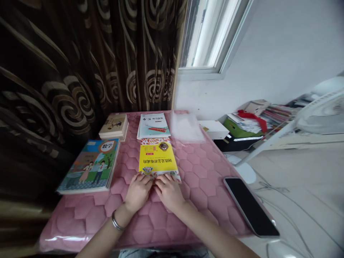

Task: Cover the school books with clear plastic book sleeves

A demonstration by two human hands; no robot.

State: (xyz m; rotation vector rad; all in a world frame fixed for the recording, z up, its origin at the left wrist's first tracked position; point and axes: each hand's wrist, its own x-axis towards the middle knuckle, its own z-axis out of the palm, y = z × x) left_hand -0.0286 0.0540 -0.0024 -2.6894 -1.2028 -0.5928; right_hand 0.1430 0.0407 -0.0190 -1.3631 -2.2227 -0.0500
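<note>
A yellow book [156, 156] with a red-and-white patterned border lies in front of me, its cover title upside down. Both of my hands are at its near edge, close together with the thumbs almost meeting. My left hand [139, 190], with a silver bangle on its wrist, has its fingers bent over the left part of that edge. On the right part, the fingers of my right hand [168, 190] curl over in the same way. The thumb tips are partly hidden. Just beyond the yellow book lies a white calligraphy book [153, 125].
A stack of mathematics books [90, 165] and small tan books [114, 126] lie left. Clear plastic sleeves [186, 127] are at the back right. A phone [251, 206] rests along the right edge of the pink quilted table [199, 179]. A white fan [319, 114] stands beyond.
</note>
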